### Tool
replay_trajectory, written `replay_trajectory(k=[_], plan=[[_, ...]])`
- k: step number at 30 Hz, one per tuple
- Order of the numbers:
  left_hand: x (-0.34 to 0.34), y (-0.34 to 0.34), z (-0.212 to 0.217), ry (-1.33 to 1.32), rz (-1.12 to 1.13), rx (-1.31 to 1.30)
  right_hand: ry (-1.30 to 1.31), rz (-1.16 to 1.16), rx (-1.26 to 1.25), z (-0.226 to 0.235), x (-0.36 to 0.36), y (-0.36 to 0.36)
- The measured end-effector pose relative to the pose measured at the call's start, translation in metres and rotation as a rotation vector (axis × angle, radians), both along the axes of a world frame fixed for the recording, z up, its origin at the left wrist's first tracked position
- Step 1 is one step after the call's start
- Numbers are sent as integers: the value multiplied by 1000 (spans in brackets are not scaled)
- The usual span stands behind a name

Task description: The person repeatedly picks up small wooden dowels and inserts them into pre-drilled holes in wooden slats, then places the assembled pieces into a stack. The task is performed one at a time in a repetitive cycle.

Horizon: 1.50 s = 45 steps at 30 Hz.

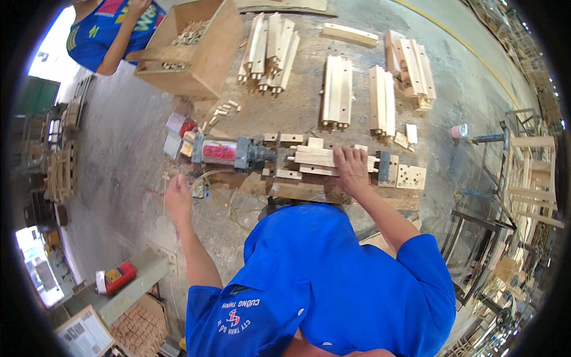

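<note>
My right hand point(351, 169) lies on top of a bundle of pale wooden pieces point(315, 157), fingers curled over it. The bundle sits in a horizontal clamp on the worn workbench point(297, 119), between a dark ram head point(253, 154) and a dark end stop point(383, 166). A cylinder with a red middle point(219, 152) drives the ram from the left. My left hand point(177, 196) rests at the bench's left edge, right beside a small valve with thin hoses point(200, 189). Whether it grips anything is unclear.
Stacks of doweled wooden parts point(336, 92) lie across the far bench. A wooden box of dowels point(190, 53) stands at the back left, with another person's arm point(116, 44) beside it. A drilled block point(411, 177), a pink roll point(458, 131), chair frames point(535, 172) and a red extinguisher point(119, 276) surround me.
</note>
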<state>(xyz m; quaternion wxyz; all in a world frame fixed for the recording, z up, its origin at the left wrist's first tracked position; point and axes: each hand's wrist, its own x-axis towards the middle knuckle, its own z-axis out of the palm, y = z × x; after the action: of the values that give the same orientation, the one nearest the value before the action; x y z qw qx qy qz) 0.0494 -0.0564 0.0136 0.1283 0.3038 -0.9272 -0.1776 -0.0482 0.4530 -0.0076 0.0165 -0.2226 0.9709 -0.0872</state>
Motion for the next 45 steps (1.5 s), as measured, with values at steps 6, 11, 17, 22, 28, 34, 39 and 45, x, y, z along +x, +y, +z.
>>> replay_trajectory(k=[6,11,17,22,28,34,39,45], plan=[[-8,14,-12,17,-36,90,12,4,34,-3,0,-4],[-9,13,-19,82,-37,62,8,10,16,-3,-1,-3],[5,20,-27,199,10,130,-4,-7,-20,-4,-1,-1],[0,19,-18,86,-2,196,-96,-50,-49,0,-3,2],[0,7,-28,97,52,378,-48,-29,-15,4,-2,9],[-8,11,-14,-5,-100,16,-81,-43,59,-3,0,10],[-25,20,-8,-110,-163,-104,-73,-35,75,-8,2,9],[-5,19,-17,106,-28,178,-100,-23,45,-2,1,9]])
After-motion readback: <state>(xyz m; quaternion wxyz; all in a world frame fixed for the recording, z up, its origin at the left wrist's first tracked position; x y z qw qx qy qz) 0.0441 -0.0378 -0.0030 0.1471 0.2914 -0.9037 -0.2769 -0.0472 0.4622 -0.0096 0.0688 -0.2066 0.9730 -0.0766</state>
